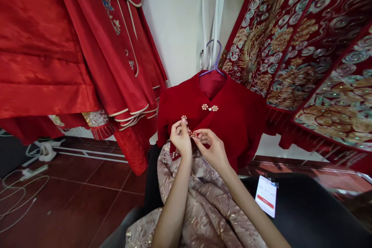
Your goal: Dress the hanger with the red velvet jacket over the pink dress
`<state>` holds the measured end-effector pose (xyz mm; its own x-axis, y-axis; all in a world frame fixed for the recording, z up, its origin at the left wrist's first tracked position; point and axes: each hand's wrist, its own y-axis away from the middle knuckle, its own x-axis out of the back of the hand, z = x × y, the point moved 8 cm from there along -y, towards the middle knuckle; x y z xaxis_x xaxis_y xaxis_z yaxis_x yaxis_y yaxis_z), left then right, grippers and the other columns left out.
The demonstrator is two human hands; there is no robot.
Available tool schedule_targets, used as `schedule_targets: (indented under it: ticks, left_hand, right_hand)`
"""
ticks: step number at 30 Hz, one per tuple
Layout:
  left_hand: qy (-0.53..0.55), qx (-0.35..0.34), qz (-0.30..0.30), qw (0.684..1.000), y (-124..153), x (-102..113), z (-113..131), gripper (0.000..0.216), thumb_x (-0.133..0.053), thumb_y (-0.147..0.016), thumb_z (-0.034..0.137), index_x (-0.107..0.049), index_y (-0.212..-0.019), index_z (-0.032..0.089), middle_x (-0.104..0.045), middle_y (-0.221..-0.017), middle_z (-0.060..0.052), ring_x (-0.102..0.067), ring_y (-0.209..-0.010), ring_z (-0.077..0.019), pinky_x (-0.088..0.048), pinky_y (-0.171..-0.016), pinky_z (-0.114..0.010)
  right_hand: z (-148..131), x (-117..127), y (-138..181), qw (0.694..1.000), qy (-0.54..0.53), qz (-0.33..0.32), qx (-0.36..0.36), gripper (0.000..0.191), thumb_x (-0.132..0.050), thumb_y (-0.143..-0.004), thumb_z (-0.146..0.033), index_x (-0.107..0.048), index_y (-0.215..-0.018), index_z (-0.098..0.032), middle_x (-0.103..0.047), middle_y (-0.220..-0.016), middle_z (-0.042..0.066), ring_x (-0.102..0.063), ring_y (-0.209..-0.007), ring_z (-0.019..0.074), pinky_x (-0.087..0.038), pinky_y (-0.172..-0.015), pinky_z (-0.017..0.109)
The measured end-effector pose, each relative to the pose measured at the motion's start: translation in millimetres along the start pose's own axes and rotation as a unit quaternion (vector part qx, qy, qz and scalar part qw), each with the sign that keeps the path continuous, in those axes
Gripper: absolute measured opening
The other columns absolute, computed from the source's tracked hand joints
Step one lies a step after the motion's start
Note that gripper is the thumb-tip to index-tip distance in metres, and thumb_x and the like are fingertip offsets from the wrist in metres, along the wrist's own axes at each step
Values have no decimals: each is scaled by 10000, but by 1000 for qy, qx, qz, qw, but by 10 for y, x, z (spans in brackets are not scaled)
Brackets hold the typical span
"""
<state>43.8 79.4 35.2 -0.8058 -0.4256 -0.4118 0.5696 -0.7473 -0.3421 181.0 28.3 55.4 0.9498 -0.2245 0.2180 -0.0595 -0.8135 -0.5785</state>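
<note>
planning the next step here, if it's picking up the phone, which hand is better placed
Probably the right hand: the phone lies beside its forearm, while the left hand would have to reach across. The right seems to be pinching a flower fastener at the red jacket, so it would release that first.

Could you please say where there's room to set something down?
Dark red floor tiles between the white power strip and grey trouser leg; black surface right of the white-screened phone. Crowded: around left hand and right hand, at the gold beaded clasp on the plush red jacket.

Text on phone screen (265, 196) too blurred; nothing readable.
</note>
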Motion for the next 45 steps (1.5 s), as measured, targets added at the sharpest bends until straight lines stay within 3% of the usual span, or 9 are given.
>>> schedule_targets:
  ticks: [4,7,10,13,18,28,37,45]
  left_hand:
    - [-45,-52,30,997,-2,61,17,308,-750,-731,388,-600,-889,169,-597,-822,-11,-568,-710,-102,-465,-655,-210]
    - [-41,-24,12,999,-33,59,-77,265,-678,-791,384,-586,-924,174,-625,-901,-42,-602,-769,-119,-497,-693,-231]
    - [-5,23,-10,1000,-41,53,-156,208,-530,-874,370,-580,-928,175,-647,-905,-59,-614,-719,-123,-513,-613,-229]
    - [12,43,-38,998,-17,23,-155,219,-462,-891,340,-598,-932,172,-664,-964,-79,-627,-729,-129,-530,-590,-230]
    - [3,48,-66,997,6,-8,-152,197,-467,-870,293,-620,-920,178,-670,-996,-77,-641,-778,-141,-545,-633,-244]
    - [-7,21,-89,996,-28,-18,-166,246,-472,-871,299,-683,-905,176,-713,-987,-85,-669,-900,-174,-535,-743,-269]
    - [26,56,-92,994,-39,-33,-166,291,-510,-853,349,-683,-973,149,-717,-1019,-117,-680,-792,-164,-548,-602,-245]
    - [25,64,-81,994,-49,-11,-185,268,-554,-831,335,-705,-950,148,-724,-1023,-106,-675,-759,-145,-547,-594,-227]
  right_hand:
    - [42,-33,-36,1000,-7,12,-10,206,-588,-865,-265,-606,-1058,-194,-648,-881,36,-656,-789,145,-576,-724,275]
    - [57,94,-64,996,38,78,-7,218,-595,-848,-259,-595,-1054,-188,-626,-921,55,-627,-786,154,-568,-676,280]
    - [129,190,-52,990,78,121,-10,255,-616,-819,-264,-559,-1052,-177,-606,-1021,94,-612,-842,179,-567,-666,300]
    - [276,108,-40,993,79,86,-18,323,-611,-815,-271,-524,-1109,-171,-606,-1099,119,-621,-901,199,-571,-689,321]
    - [424,-22,-26,994,77,66,-34,348,-583,-833,-297,-528,-1149,-162,-620,-1102,128,-610,-727,159,-554,-668,333]
    - [424,-50,-103,995,8,71,-73,323,-612,-831,-362,-637,-1078,-155,-680,-968,95,-628,-755,161,-546,-681,292]
    - [474,-33,-282,992,-51,86,-82,323,-664,-793,-440,-678,-940,-154,-706,-863,73,-654,-756,168,-559,-699,298]
    - [312,-10,-411,996,-11,88,-32,276,-637,-823,-406,-687,-949,-166,-699,-927,82,-652,-778,166,-564,-700,293]
